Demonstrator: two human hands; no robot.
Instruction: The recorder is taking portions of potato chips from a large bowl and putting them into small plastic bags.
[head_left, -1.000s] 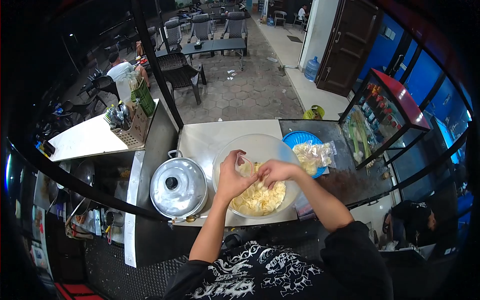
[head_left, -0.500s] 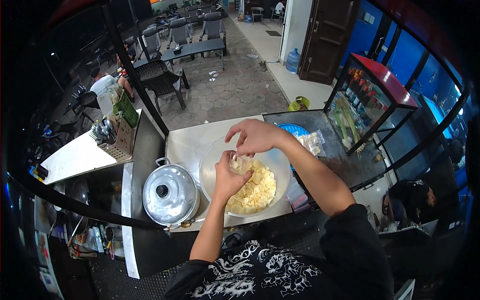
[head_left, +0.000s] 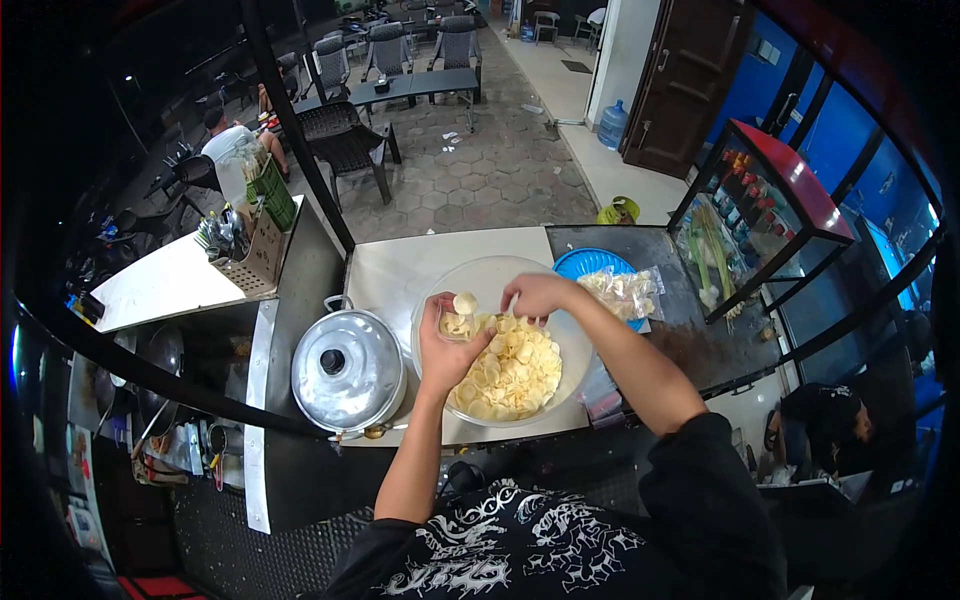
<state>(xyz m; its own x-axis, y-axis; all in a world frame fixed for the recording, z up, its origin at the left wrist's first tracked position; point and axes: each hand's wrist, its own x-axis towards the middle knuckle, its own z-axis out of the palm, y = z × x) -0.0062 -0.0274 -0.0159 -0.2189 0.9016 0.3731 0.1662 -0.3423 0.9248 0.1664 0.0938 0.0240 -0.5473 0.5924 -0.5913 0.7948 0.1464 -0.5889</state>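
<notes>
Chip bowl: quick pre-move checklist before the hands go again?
1. Clear bowl sits fully on the counter: ok.
2. Left hand holds a small stack of pale chips over the bowl: ok.
3. Right hand at the bowl's far rim, grip hidden: cannot tell.
4. Lidded metal pot stands apart from the bowl: ok.
5. Bag of chips rests on the blue plate, clear of the right forearm: ok.

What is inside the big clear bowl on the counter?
The clear bowl holds a heap of pale yellow chips. Both hands, left hand and right hand, cover part of it; the bottom is hidden.
</notes>
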